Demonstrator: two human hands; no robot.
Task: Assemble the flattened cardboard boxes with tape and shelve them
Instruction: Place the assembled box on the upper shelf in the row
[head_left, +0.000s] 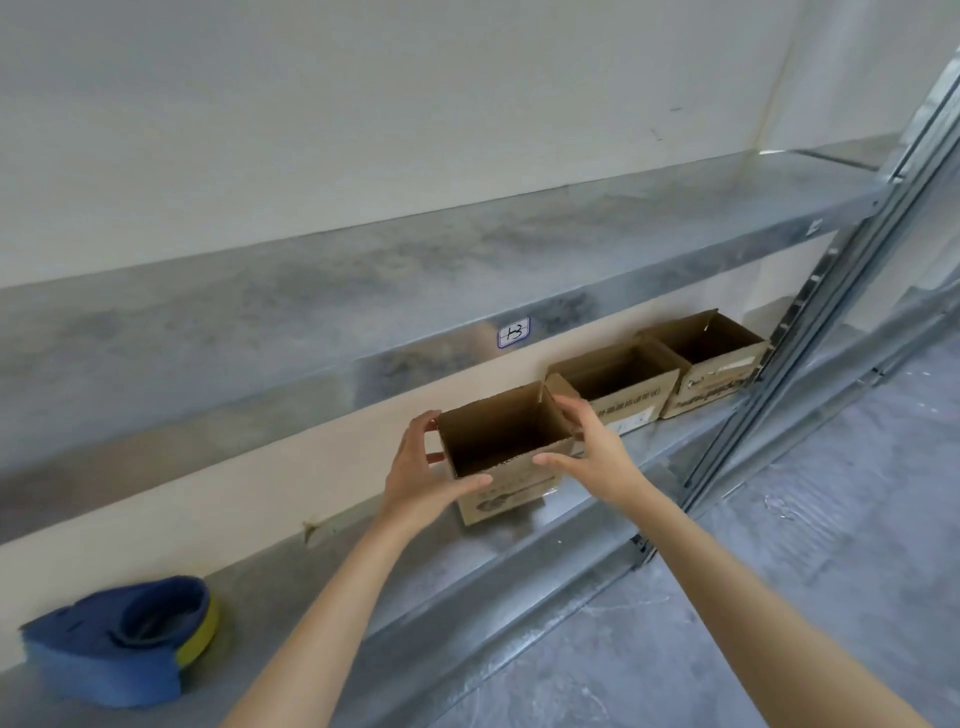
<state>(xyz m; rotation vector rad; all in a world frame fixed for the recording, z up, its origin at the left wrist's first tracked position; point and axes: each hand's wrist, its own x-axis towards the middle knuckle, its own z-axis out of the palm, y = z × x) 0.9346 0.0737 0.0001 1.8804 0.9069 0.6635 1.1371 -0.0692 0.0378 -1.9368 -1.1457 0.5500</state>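
An open-topped brown cardboard box (501, 496) stands on the lower metal shelf (524, 543), its flaps folded away and printing on its front face. My left hand (415, 467) grips its left side, thumb across the front and fingers round the left wall. My right hand (592, 452) holds the right side, thumb on the front rim and fingers at the right wall's top. Two more open boxes stand in a row to the right: a second box (631, 402) close beside the held one, and a third box (719, 376) near the shelf's end.
An upper metal shelf (363, 291) with a small handwritten label (513, 332) overhangs the boxes. A blue and yellow fabric item (124, 639) lies at the lower shelf's left. A slotted steel upright (831, 322) bounds the right end; grey floor (779, 571) lies beyond.
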